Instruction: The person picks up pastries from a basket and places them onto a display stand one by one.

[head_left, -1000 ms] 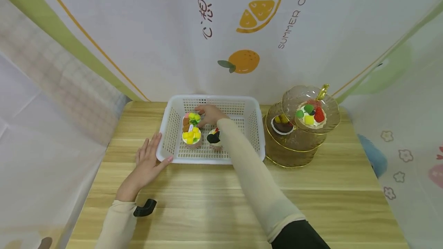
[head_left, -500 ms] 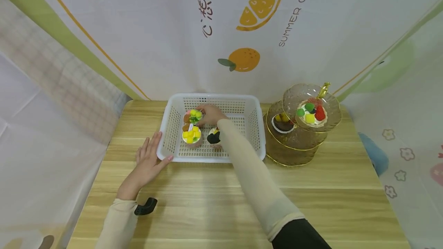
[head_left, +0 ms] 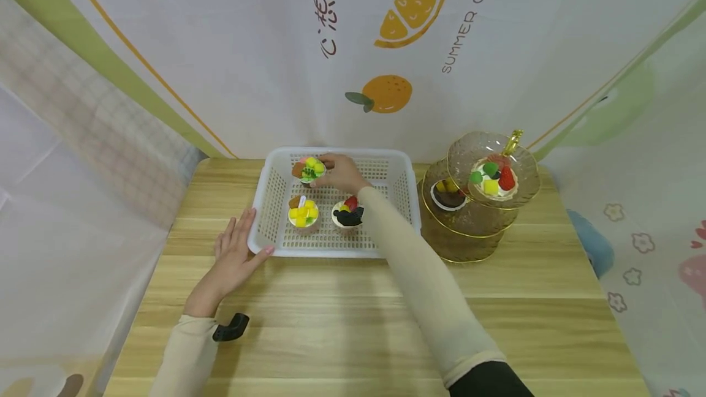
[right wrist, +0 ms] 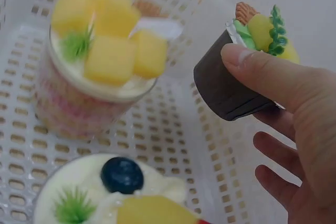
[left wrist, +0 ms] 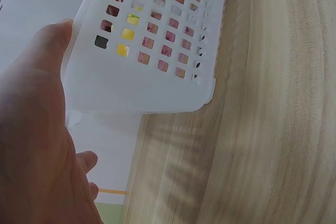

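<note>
My right hand (head_left: 343,174) pinches a cupcake (right wrist: 231,77) in a dark brown wrapper, topped with yellow, green and a brown biscuit. It is tilted and raised over the back left of the white plastic basket (head_left: 408,201). Inside the basket stand two dessert cups: one topped with yellow cubes (head_left: 303,214), the other (head_left: 347,215) with cream, a dark topping and something red. My left hand (head_left: 233,256) rests at the basket's front left corner, fingers straight along its side, thumb (left wrist: 55,40) on the rim.
A three-tier clear stand (head_left: 469,241) with gold rims is right of the basket. Its top tier bears a fruit tart (head_left: 494,179), a lower one a chocolate tart (head_left: 448,196). A printed cloth (head_left: 265,66) hangs behind the wooden table (head_left: 309,323).
My right hand has gripped the cupcake and raised it from the basket, moving slightly toward the back. The dark-topped cup is now less covered by the sleeve. My left hand stays put.
</note>
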{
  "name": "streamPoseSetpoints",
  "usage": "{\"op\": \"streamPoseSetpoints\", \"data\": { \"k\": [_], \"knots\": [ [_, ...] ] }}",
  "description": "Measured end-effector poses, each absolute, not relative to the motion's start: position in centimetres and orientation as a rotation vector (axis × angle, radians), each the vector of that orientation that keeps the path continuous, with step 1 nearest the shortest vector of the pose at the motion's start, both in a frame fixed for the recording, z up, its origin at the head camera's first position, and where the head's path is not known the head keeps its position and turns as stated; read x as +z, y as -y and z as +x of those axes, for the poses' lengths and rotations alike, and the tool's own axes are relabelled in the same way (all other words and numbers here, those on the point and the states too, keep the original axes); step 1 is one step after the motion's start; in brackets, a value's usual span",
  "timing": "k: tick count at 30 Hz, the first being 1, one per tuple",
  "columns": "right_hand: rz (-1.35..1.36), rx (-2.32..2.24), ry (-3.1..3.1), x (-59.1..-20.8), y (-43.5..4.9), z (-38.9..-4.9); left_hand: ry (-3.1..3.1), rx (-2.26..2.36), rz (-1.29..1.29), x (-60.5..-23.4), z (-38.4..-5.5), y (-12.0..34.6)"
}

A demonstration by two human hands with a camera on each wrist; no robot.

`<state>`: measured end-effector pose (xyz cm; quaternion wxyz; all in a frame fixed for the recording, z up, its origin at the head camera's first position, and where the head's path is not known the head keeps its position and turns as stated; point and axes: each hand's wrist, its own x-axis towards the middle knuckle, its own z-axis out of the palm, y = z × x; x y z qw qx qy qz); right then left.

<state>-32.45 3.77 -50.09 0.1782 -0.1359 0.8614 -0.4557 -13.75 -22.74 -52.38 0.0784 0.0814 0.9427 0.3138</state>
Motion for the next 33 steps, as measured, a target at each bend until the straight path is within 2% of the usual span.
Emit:
{"op": "streamPoseSetpoints", "data": {
  "k": [10,18,25,33],
  "knots": [
    [-0.348,-1.419,-2.511,-46.6,-5.7,-29.5,-2.829,0.944,0.241,-52.2,-13.8,22.8],
    [-0.362,-1.461,-2.592,-45.0,-8.4,-25.4,-2.820,0.968,0.256,-52.6,-13.7,22.8],
    [-0.357,-1.467,-2.649,-44.5,-10.5,-21.7,-2.819,0.956,0.248,-52.5,-13.6,22.8],
    [-0.359,-1.524,-2.751,-45.6,-13.2,-18.0,-2.813,0.966,0.250,-52.5,-13.6,22.8]
  ]
}}
